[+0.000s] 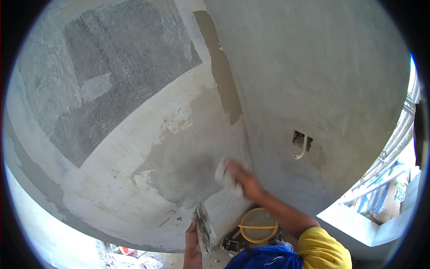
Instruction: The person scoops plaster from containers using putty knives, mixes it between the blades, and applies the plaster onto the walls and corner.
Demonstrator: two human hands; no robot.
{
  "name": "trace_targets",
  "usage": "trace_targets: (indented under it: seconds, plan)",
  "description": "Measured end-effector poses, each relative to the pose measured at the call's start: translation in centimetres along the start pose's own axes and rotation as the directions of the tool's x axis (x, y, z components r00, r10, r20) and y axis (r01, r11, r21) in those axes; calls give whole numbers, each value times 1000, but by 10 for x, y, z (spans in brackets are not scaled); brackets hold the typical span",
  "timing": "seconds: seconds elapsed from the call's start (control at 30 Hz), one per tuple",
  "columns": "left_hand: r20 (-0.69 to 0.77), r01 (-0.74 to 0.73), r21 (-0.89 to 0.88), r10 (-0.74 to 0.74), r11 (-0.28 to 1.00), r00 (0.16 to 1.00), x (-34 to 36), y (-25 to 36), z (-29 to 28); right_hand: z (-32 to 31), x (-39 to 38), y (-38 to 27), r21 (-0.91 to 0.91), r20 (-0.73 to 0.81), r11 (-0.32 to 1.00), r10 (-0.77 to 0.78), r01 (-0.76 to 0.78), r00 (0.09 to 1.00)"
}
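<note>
My left hand (191, 237), low in the middle, grips a plastering trowel (206, 231) with a grey, smeared rectangular blade; its handle is hidden. My right hand (240, 175) is blurred by motion and closed round a pale flat scraper-like tool (221, 171), whose exact shape is smeared. That tool is at the lower part of the wall, close to the corner. Behind it spreads a darker grey, damp-looking patch of plaster (190, 175) with ragged edges on the whitish wall (121, 179).
Right of the corner, a grey wall (313, 76) has a square hole (303, 140) with a pale conduit sticking out. Below my right forearm stands a round bucket with a yellow rim (259, 227). A window ledge (354, 224) is at the right. Bags (392, 197) lie outside.
</note>
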State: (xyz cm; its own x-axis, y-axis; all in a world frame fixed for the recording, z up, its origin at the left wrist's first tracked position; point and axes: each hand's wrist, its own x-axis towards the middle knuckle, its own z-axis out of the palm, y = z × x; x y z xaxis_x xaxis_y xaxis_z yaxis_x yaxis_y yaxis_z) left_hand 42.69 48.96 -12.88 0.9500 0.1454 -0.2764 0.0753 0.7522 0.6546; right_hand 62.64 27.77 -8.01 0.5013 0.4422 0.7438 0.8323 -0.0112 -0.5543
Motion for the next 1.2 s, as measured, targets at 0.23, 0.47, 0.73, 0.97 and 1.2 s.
trace_targets:
  seconds: [0.23,0.47,0.73,0.97,1.2]
  plan:
    - [38,45,-58,-43,997,998,-13,6,40,1,-66,-45,138,368,977,-202,162,908]
    - [68,-741,583,888,335,455,-15,18,57,13,-90,-27,612,73,399,831,-683,551]
    - [521,-735,635,834,-238,180,-10,-11,17,23,-50,-70,852,491,-342,785,-397,377]
    - [605,-605,752,640,-262,474,-20,-2,13,6,-37,-61,810,585,-368,569,-457,578]
    - [254,-295,951,782,-95,569,-43,-29,-34,-38,74,-53,85,-253,991,120,-101,960]
